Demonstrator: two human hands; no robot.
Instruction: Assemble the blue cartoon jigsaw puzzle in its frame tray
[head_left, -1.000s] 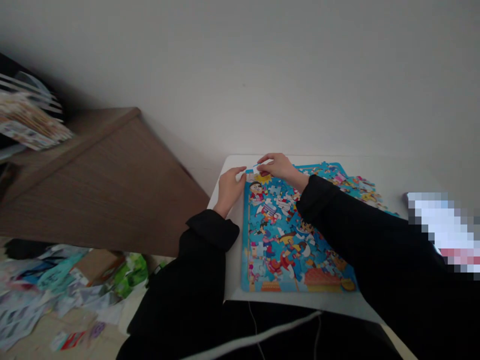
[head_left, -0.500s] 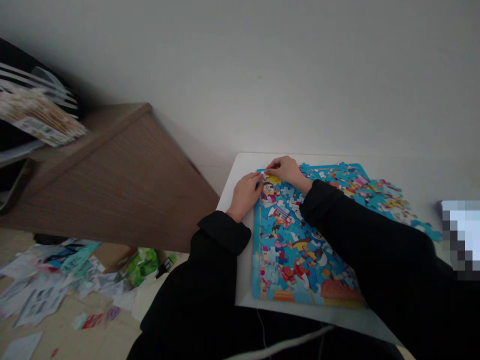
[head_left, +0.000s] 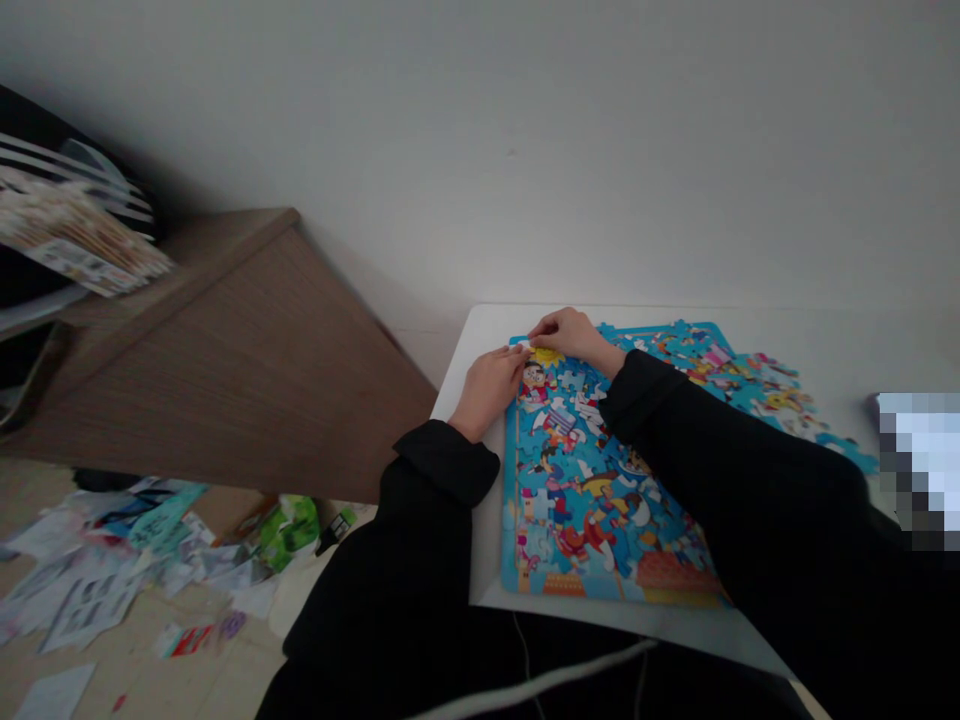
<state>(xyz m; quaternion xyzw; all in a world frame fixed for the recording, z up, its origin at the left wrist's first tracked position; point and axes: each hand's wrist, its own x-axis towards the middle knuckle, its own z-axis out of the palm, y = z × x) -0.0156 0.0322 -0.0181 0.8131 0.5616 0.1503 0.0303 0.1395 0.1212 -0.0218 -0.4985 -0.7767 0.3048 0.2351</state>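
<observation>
A colourful cartoon jigsaw puzzle (head_left: 592, 480) in a blue frame lies on a white table (head_left: 480, 340). Both hands meet at its far left corner. My left hand (head_left: 487, 385) rests on the table beside the frame, fingers curled, fingertips touching the corner. My right hand (head_left: 570, 335) reaches across from the right and pinches a small white puzzle piece (head_left: 525, 346) down onto that corner. Black sleeves cover both arms.
Loose puzzle pieces (head_left: 757, 385) lie heaped at the frame's far right. A brown wooden cabinet (head_left: 225, 350) stands left of the table with stacked papers (head_left: 67, 230) above. Scattered paper and packaging (head_left: 150, 550) litter the floor. A white cable (head_left: 540, 680) runs below the table.
A second ago my right hand held the white piece just above the corner; it has since lowered onto the puzzle. My left hand slid right to the frame's corner. The view shifted slightly.
</observation>
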